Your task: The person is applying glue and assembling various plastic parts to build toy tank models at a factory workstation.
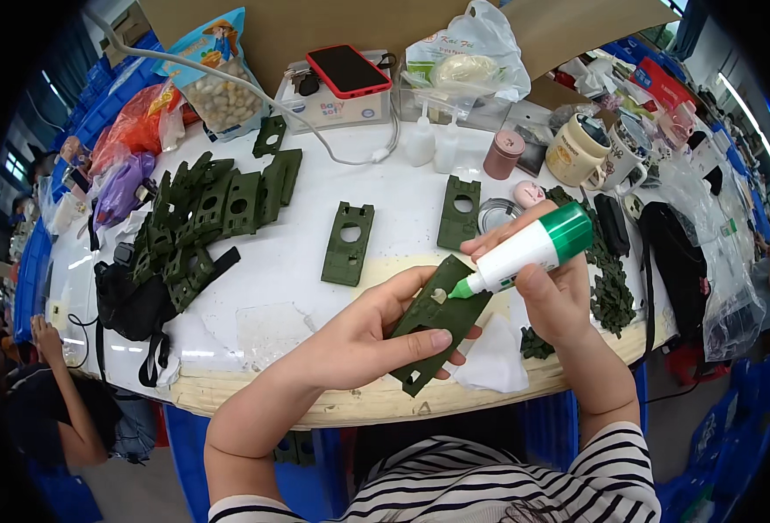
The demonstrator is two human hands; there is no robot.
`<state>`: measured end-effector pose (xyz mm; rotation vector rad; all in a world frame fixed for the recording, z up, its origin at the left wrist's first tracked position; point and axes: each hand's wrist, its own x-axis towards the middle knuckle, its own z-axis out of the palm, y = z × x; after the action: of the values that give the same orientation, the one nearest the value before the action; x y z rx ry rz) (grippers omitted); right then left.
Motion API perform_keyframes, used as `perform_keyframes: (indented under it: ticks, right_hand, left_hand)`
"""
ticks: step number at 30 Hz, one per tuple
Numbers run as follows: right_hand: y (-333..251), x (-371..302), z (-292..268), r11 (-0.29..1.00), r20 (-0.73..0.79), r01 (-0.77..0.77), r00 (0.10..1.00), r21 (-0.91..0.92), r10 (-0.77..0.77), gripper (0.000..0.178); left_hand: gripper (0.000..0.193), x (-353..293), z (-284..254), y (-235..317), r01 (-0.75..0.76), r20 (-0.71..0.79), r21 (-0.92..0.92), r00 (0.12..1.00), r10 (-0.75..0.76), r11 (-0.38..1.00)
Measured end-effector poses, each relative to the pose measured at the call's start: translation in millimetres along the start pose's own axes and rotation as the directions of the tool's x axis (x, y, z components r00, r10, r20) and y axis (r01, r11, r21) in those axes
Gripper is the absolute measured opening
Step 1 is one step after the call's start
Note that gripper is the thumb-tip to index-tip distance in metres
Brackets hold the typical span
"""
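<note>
My left hand (376, 336) grips a dark green plastic model hull plate (462, 318), thumb on its upper face and fingers underneath. The plate is tilted over the table's near edge. In my right hand (555, 301) is a white glue bottle (516, 259) with a green base and a green nozzle, tipped down to the left. Its nozzle tip is at the plate's face, beside a hole; whether glue is coming out is too small to tell. Two similar green plates lie farther off, one to the left (347, 248) and one just behind my hands (457, 218).
A heap of green plates (215, 205) lies at the left, near a black bag (132, 301). Small green parts (612, 292) are piled at the right. White tissue (494, 362) lies under my hands. Squeeze bottles (420, 139), a pink tin (504, 155) and mugs (577, 148) stand at the back.
</note>
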<state>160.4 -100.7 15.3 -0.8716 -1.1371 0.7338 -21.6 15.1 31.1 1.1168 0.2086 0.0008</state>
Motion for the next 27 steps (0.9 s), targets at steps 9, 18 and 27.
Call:
perform_keyframes:
  ticks: [9, 18, 27]
  right_hand:
    - [0.8, -1.6, 5.3, 0.996, 0.019, -0.090, 0.996, -0.018, 0.091, 0.034]
    - [3.3, -2.8, 4.1, 0.996, 0.022, -0.089, 0.996, -0.025, 0.089, 0.033]
    - [2.6, -2.0, 6.0, 0.993, 0.008, -0.105, 0.994, -0.048, 0.105, 0.034]
  left_hand:
    - [0.058, 1.3, -3.0, -1.5, 0.008, 0.014, 0.025, 1.000, -0.008, 1.000]
    - [0.060, 1.3, -3.6, -4.6, -0.026, 0.005, 0.043, 1.000, 0.026, 0.999]
    - [0.058, 2.1, -6.4, -8.0, -0.059, 0.019, 0.044, 0.998, 0.058, 0.997]
